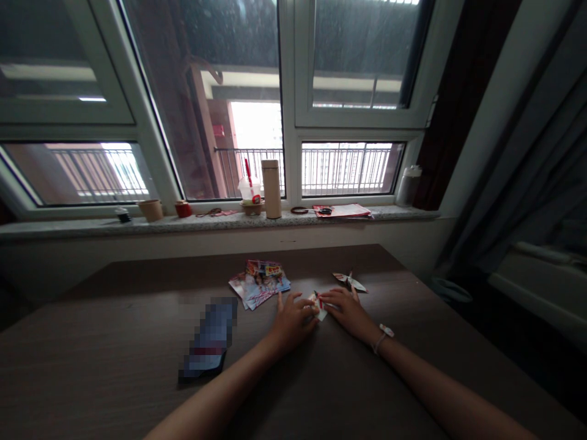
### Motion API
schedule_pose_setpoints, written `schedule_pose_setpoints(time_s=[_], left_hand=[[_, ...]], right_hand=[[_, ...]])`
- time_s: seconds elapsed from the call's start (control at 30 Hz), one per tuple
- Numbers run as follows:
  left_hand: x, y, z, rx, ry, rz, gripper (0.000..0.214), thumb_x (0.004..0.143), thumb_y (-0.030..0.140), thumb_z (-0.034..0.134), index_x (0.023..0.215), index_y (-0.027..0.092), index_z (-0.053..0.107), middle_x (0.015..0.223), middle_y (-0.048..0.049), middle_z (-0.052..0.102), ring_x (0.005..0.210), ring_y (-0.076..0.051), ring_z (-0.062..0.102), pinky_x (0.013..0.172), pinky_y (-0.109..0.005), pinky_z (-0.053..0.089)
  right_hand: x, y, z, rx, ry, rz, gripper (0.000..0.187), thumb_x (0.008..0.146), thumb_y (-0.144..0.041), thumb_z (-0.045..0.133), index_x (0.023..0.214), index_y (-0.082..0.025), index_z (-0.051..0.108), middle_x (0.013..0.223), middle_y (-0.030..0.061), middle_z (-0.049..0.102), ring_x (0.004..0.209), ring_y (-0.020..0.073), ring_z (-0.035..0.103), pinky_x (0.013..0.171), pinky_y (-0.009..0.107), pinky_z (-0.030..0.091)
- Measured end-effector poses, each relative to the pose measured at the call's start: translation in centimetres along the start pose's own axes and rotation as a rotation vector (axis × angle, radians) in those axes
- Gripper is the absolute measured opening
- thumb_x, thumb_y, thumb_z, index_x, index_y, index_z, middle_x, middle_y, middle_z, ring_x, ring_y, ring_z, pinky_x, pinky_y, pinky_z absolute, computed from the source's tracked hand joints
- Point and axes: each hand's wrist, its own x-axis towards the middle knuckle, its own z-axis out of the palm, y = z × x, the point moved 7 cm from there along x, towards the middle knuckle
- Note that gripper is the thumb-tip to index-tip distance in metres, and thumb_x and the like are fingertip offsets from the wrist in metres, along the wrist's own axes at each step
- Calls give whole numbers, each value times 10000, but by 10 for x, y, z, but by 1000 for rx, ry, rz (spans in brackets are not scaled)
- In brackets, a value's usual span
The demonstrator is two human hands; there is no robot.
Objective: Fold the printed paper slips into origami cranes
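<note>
A small piece of folded printed paper, white with red marks, lies on the dark table between my hands. My left hand has its fingers curled onto the paper's left side. From the right, my right hand, with a bracelet at the wrist, presses its fingertips on the same piece. Both hands partly cover the paper, so its full shape is hidden. Just beyond my right hand sits a folded paper crane with its wings spread.
A fanned stack of colourful printed sheets lies left of the hands, with a blurred-out phone-like object nearer me. Along the windowsill stand a beige flask, a paper cup, scissors on papers, and a bottle.
</note>
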Motion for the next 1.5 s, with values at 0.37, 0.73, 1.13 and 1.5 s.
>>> schedule_pose_setpoints(time_s=[0.37,0.73,1.13,1.5], left_hand=[[2,-5,-4,17,1,4,239,869,366,625,1095,362,703,1208,6,686,1324,-314,410,1154,-652,-18],[6,-9,-2,31,11,-27,205,869,373,636,1055,374,722,1179,10,701,1287,-301,463,1131,-686,35],[5,-5,-6,33,0,-20,195,885,333,629,1056,377,712,1208,23,683,1286,-304,454,1110,-720,33],[6,-7,-5,37,15,-23,197,871,343,646,1052,379,716,1208,27,685,1284,-301,454,1116,-713,30]], right_hand=[[0,2,2,9,-9,-34,248,927,-365,542,1125,-374,693,1242,-7,673,1231,272,491,1131,633,135],[-1,-6,1,-47,-7,-119,235,931,-344,541,1101,-375,700,1243,-9,674,1267,271,470,1129,650,119],[0,-9,-1,23,-79,-139,255,948,-275,502,1102,-326,699,1360,-11,592,1366,253,372,1151,584,202],[0,-7,1,-9,-120,-140,286,968,-310,457,1145,-347,678,1359,5,594,1401,266,332,1141,655,108]])
